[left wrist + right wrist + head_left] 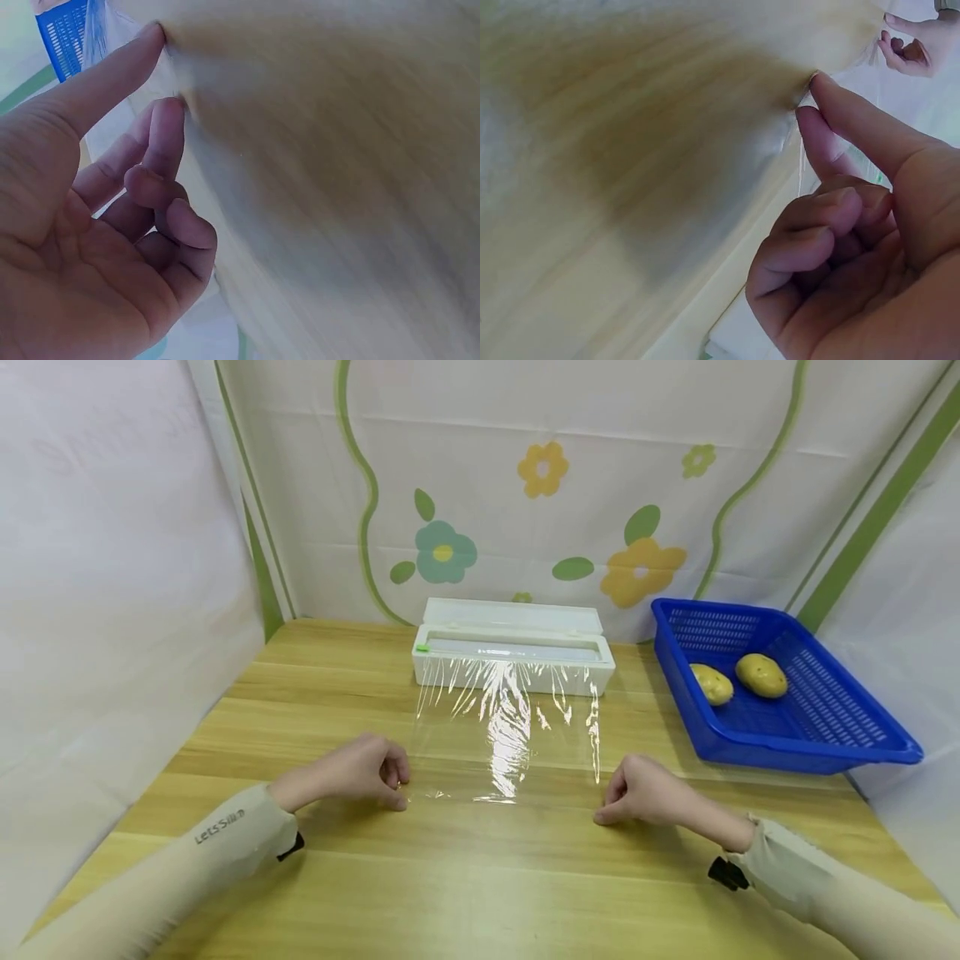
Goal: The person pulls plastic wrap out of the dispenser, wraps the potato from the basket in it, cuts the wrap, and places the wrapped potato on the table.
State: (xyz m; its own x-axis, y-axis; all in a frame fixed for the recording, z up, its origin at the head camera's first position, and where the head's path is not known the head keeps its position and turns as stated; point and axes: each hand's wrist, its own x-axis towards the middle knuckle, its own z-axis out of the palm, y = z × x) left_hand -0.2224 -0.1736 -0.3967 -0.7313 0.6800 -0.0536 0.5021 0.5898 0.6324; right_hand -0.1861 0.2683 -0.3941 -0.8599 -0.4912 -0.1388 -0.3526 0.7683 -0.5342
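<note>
A sheet of clear plastic wrap point(510, 752) stretches from a white dispenser box point(513, 681), its lid raised, toward me over the wooden table. At the sheet's near left corner is my left hand point(369, 770), thumb and index fingertips apart and the other fingers bent. Opposite it, my right hand point(651, 792) touches down by the near right corner. In the left wrist view, the left hand's thumb point(124, 71) and index tip meet the tabletop separately. A small gap also parts the right thumb point(855, 109) from its index finger. Film at the fingertips is hard to make out.
On the right stands a blue plastic basket point(806, 747) with two potatoes, one potato point(761, 675) near its middle. A flower-printed cloth point(480, 460) hangs behind the wooden table point(465, 893). A green slider point(422, 648) sits at the box's left end.
</note>
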